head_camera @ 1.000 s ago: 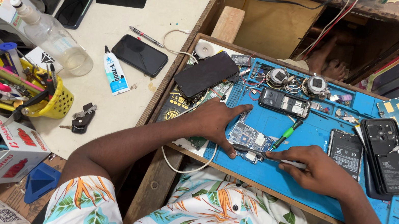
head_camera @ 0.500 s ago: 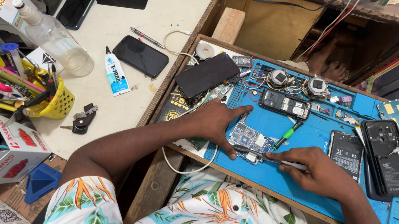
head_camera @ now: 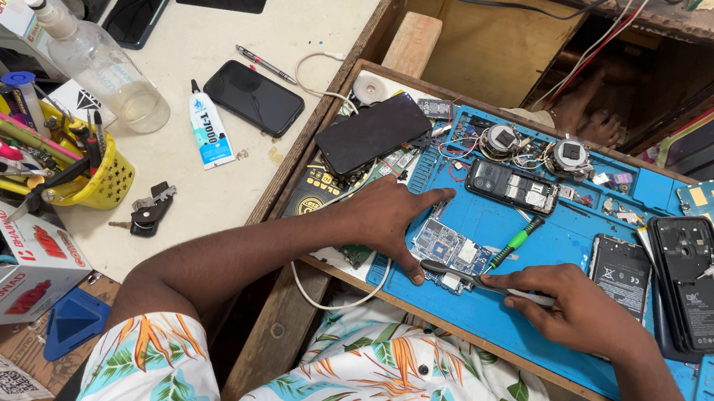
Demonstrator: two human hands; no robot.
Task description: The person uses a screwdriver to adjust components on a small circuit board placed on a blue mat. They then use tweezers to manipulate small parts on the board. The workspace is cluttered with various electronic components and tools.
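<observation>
Nothing has visibly moved since the earlier frames. The left hand (head_camera: 387,218) presses the board (head_camera: 451,254) flat on the blue mat (head_camera: 543,326). The right hand (head_camera: 577,308), just right of the board, pinches tweezers (head_camera: 479,283) closed-fingered, their long axis pointing left onto the board.

On the blue mat (head_camera: 543,322) we count one bare circuit board (head_camera: 452,250) under our left fingers (head_camera: 408,267), one green-handled screwdriver (head_camera: 517,240) just beyond our right fingertips (head_camera: 516,281), one opened keypad phone (head_camera: 510,186) farther out, two round parts (head_camera: 534,148) beyond it, and two phone backs (head_camera: 668,278) right of our right hand. Left of our left hand: five dark phones or screens (head_camera: 256,97), one bottle (head_camera: 94,65), one glue tube (head_camera: 206,127), one yellow basket (head_camera: 102,185).
</observation>
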